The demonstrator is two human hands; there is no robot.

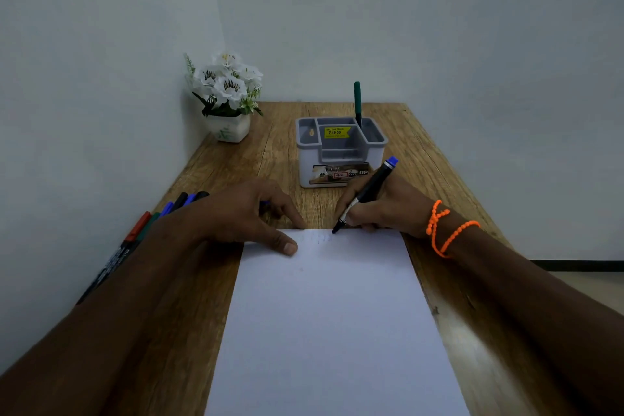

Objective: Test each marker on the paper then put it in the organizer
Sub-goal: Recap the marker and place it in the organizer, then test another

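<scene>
Right hand [381, 209] grasps a marker [366, 194], tip on the paper [331, 331] (top edge); left hand [243, 213], curled, presses the paper's corner before the organizer [341, 154].

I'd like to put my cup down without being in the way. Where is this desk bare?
Bare wood lies between the flower pot and the organizer, and right of the organizer along the table edge. The paper fills the middle, both hands work at its top edge, and spare markers line the left wall.
</scene>
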